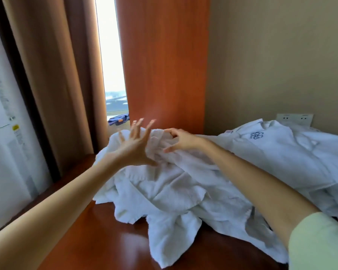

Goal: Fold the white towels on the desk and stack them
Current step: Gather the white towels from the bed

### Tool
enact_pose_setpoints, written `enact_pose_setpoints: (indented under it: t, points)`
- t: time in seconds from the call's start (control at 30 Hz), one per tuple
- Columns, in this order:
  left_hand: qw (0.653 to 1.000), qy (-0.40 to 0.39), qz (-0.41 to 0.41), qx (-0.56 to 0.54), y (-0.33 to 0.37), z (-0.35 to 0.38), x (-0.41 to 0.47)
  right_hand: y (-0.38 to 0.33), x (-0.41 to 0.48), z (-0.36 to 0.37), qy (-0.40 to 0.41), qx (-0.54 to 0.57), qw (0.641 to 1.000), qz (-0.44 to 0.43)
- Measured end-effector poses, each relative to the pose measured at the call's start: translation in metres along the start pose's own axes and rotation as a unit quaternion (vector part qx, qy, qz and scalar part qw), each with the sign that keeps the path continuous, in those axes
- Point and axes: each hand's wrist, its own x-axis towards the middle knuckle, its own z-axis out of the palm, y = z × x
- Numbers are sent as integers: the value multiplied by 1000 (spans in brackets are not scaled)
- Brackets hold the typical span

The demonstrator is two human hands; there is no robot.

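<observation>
Towels: the white towels [164, 191] lie in one crumpled, unfolded heap across the centre of the frame, on the near part of the desk [105, 240].
Look of the cloth: thick white terry, deeply creased, with frayed, ragged edges hanging toward the lower centre; the layers overlap, so I cannot count them.
Heap's top: it rises to a bunched ridge at mid-frame, between the two hands.
Left hand [134, 145]: raised at the ridge's left side, palm toward the cloth, fingers straight and fanned wide apart; whether it touches the towel I cannot tell.
Right hand [180, 141]: fingers curled over the ridge from the right, thumb beneath, fabric gathered between them.
Sleeve [320, 240]: pale green, lower right corner.
Right side: more white cloth bearing a blue flower emblem [256, 135], touching the heap.
Desk surface: glossy reddish-brown wood, bare at lower left.
Background: tan curtain [53, 75] upper left, wooden panel [164, 55] upper centre, wall socket [294, 118] at the right.
</observation>
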Motion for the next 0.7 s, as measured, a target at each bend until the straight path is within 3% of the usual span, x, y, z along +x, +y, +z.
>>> enact_pose_setpoints:
  t: [0.07, 0.13, 0.23, 0.3, 0.37, 0.43, 0.53, 0.6, 0.7]
  points:
    - [993, -40, 107, 18, 48, 7, 14, 26, -29, -34, -31, -79, 994, 65]
    - [982, -106, 155, 25, 97, 25, 25, 50, -59, -59, -54, -95, 989, 100]
    - [968, -203, 147, 30, 148, 56, 38, 83, -104, -88, -52, -172, 974, 136]
    - [966, -223, 126, 45, 165, 75, 45, 106, -132, -106, -75, -260, 941, 202]
    - [968, -207, 126, 70, 174, 92, 52, 130, -156, -115, -106, -306, 906, 272]
    - [973, -173, 133, 80, 179, 104, 57, 146, -167, -106, -98, -329, 900, 270]
    - [979, -133, 141, 62, 180, 104, 61, 146, -159, -85, -31, -356, 913, 196]
    - [980, -101, 163, 52, 174, 93, 60, 135, -150, -84, -11, -293, 934, 203]
    - [977, 25, 197, 81, 147, 51, 70, 113, -143, -96, 33, -226, 960, 164]
